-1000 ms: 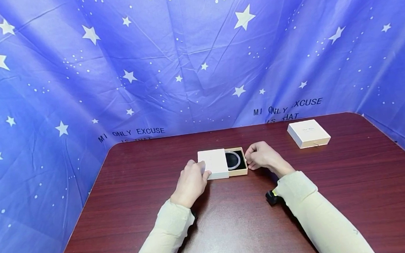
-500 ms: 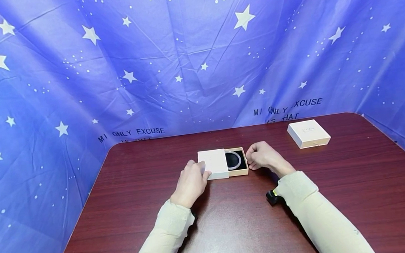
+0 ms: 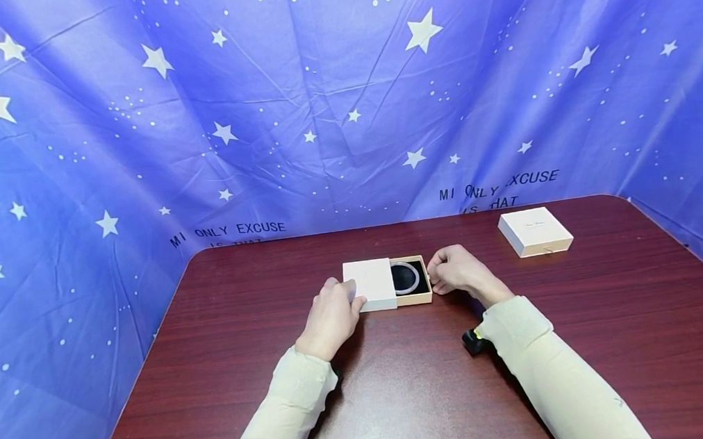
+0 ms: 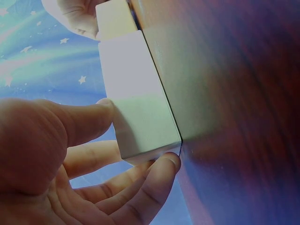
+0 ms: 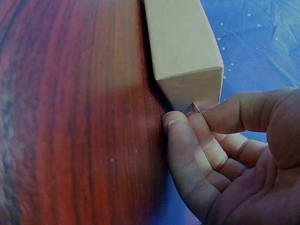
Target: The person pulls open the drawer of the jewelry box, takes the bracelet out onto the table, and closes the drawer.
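A white drawer-style gift box lies on the table, its sleeve point(image 3: 372, 284) to the left and its cream inner tray point(image 3: 415, 300) partly drawn out to the right. On the tray's black lining sits a pale ring-shaped bangle point(image 3: 416, 278), its left edge under the sleeve. My left hand point(image 3: 330, 315) grips the sleeve at its left end, thumb on the top edge and fingers round the end in the left wrist view. With thumb and fingers, my right hand point(image 3: 459, 271) pinches the small pull tab point(image 5: 196, 108) on the tray's end.
A second white box point(image 3: 534, 231), closed, stands at the back right of the dark red wooden table point(image 3: 404, 396). Behind and beside the table hangs a blue curtain point(image 3: 328, 96) with white stars.
The tray has slid slightly further right out of the sleeve, and my right hand has shifted a little right with it. My left hand and the sleeve stay in place.
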Motion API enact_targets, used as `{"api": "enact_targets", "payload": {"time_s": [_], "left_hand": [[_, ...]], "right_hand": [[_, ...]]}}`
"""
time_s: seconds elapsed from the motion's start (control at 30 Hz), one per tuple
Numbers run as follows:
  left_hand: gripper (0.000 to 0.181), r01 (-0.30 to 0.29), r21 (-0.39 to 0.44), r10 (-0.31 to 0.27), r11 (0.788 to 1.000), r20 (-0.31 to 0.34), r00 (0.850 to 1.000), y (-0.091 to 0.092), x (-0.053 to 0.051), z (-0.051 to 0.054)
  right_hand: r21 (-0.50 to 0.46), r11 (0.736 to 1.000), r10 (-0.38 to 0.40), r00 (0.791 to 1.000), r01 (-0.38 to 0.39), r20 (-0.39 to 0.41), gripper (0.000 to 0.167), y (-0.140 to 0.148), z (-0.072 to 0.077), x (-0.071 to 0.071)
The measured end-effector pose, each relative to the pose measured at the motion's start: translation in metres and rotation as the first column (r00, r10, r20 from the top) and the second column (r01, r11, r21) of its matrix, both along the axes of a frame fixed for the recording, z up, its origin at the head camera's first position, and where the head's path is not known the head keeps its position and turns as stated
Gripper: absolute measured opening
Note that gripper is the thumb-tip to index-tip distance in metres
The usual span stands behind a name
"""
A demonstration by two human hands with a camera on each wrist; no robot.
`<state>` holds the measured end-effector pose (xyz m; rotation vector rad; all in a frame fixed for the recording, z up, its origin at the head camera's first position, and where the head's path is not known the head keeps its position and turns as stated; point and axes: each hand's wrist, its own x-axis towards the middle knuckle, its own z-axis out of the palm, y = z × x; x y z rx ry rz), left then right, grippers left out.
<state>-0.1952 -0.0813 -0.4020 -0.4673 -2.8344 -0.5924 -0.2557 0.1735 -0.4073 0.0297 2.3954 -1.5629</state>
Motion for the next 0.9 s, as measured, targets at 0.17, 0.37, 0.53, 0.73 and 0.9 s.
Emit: {"api": "enact_targets", "payload": {"time_s": [0.17,0.37,0.53,0.73,0.9], "left_hand": [[0.015,-0.001,-0.001,0.001,1.0,-0.001,1.0,0.0001,-0.0001,0.0],[0.015,-0.003,0.0,0.003,1.0,-0.002,1.0,0.0002,-0.0003,-0.0002],[0.015,-0.004,0.0,0.004,1.0,0.001,1.0,0.0002,-0.0004,-0.0004],[0.015,-0.007,0.002,0.007,1.0,0.01,1.0,0.0,-0.0002,-0.0003],[0.015,-0.008,0.009,0.008,1.0,0.011,1.0,-0.0001,-0.0001,-0.0001]], "right_hand": [[0.005,1.0,-0.002,1.0,0.002,0.003,0.012,0.0007,0.0,-0.0004],[0.011,1.0,0.0,1.0,0.0,0.004,0.012,0.0016,0.0001,-0.0005],[0.013,1.0,0.003,1.0,-0.003,0.004,0.012,0.002,0.0001,-0.0001],[0.016,1.0,0.001,1.0,-0.001,0.007,0.012,0.0028,0.0005,-0.0002],[0.011,1.0,-0.001,1.0,0.001,0.006,0.013,0.0028,0.0003,-0.0006]]}}
